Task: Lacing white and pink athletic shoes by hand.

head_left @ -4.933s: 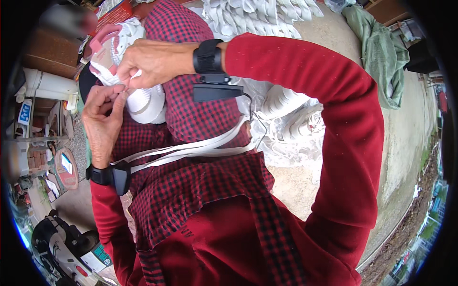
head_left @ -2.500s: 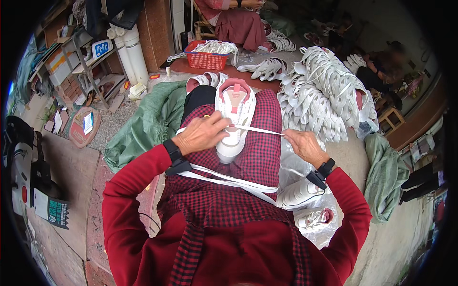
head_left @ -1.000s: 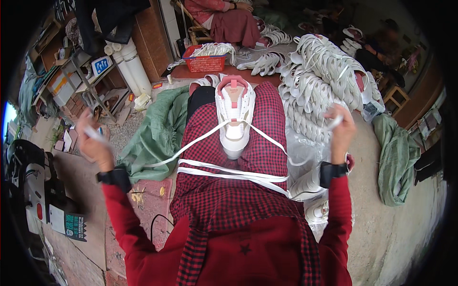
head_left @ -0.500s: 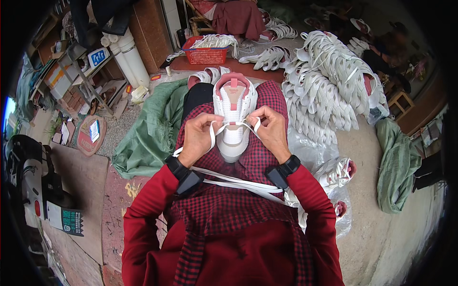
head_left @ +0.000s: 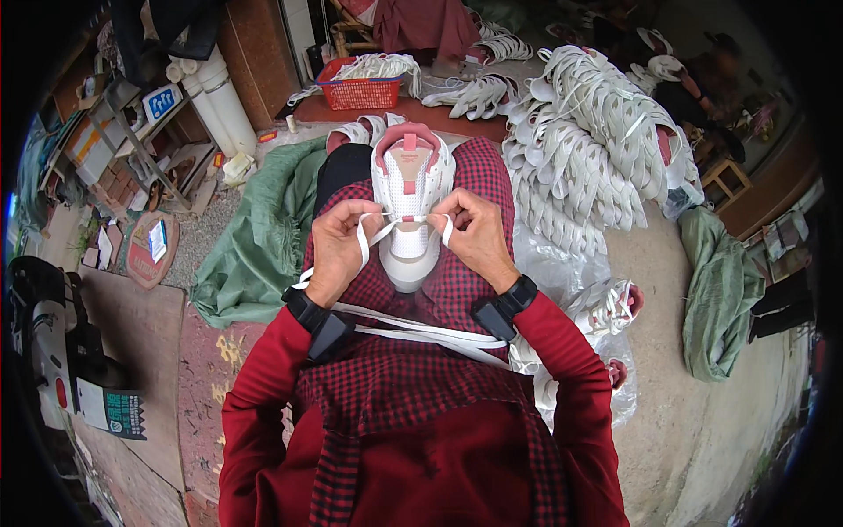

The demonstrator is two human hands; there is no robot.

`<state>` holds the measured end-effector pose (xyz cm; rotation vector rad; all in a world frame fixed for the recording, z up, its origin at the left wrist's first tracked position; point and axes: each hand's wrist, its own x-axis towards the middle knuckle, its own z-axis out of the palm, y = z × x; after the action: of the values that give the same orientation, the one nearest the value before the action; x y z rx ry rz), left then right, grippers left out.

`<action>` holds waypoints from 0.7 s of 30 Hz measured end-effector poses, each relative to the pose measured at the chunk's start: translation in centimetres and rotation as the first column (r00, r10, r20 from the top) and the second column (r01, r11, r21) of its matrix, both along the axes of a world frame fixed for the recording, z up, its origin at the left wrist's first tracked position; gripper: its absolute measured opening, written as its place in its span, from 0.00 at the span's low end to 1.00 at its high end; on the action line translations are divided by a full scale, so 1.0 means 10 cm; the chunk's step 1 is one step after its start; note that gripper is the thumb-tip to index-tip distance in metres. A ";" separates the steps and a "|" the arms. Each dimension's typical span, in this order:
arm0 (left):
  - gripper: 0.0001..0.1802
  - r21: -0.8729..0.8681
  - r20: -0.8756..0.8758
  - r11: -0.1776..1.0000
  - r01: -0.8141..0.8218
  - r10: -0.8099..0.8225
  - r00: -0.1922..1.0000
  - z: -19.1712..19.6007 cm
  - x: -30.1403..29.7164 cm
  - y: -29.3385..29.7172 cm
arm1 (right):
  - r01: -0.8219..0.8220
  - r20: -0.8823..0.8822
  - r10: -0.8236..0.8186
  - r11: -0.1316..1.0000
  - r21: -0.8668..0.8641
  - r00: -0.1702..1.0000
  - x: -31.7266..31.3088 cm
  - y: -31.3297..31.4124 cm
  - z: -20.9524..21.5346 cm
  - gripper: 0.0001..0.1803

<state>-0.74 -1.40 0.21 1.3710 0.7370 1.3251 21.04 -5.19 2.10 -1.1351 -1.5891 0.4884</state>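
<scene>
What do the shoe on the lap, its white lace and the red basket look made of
Shoe: partly matte mesh, probably synthetic, from its dotted texture. White lace: matte woven fabric, likely, as it loops softly. Red basket: probably smooth molded plastic, given its grid of holes.

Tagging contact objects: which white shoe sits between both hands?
The shoe on the checked lap, its lace pinched by left hand and right hand; other shoes lie away from both.

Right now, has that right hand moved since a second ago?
Yes: the right hand moved left relative to the shoe pile, toward the shoe on the lap.
</scene>
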 end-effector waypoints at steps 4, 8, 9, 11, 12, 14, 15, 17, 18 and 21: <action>0.06 0.027 0.002 1.000 -0.009 0.009 1.000 -0.06 -0.02 0.01 | 0.026 0.031 -0.027 0.999 0.039 0.999 -0.06 0.00 0.03 0.06; 0.07 0.101 -0.036 0.994 -0.045 0.049 0.998 -0.14 -0.04 0.02 | 0.064 0.340 -0.200 0.927 0.370 0.919 -0.16 0.04 0.07 0.08; 0.07 0.138 -0.051 0.989 -0.043 0.050 0.997 -0.17 -0.02 0.03 | 0.052 0.344 -0.188 0.929 0.366 0.920 -0.16 0.08 0.07 0.08; 0.04 0.171 -0.080 0.982 -0.080 0.095 0.992 -0.16 0.05 0.00 | 0.009 0.485 -0.264 0.884 0.467 0.834 -0.17 0.13 0.03 0.06; 0.04 0.147 -0.022 0.986 -0.077 0.081 0.996 -0.17 0.09 0.02 | -0.005 0.487 -0.253 0.884 0.467 0.836 -0.15 0.14 0.03 0.06; 0.03 0.110 -0.010 0.990 -0.092 0.094 0.996 -0.18 0.06 0.01 | 0.013 0.202 -0.009 1.000 -0.017 0.979 -0.08 0.15 0.05 0.06; 0.03 0.133 -0.047 0.985 -0.111 0.118 0.992 -0.21 0.06 0.01 | -0.022 0.159 0.049 0.985 -0.171 0.986 -0.02 0.14 0.13 0.09; 0.04 0.141 -0.066 0.982 -0.126 0.137 0.988 -0.18 0.06 -0.03 | -0.094 0.248 0.135 0.981 -0.169 0.959 0.08 0.14 0.31 0.09; 0.04 0.109 -0.027 0.989 -0.099 0.103 0.994 -0.17 0.07 -0.03 | -0.155 0.316 0.209 0.970 -0.188 0.925 0.13 0.13 0.40 0.09; 0.04 0.106 -0.030 0.990 -0.092 0.096 0.995 -0.15 0.07 -0.03 | -0.152 0.573 0.145 0.988 -0.035 0.807 0.06 0.20 0.68 0.13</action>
<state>-0.08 -1.67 -1.30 1.4612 0.7737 1.4339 21.61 -3.21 8.93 -1.2217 -2.2180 0.2373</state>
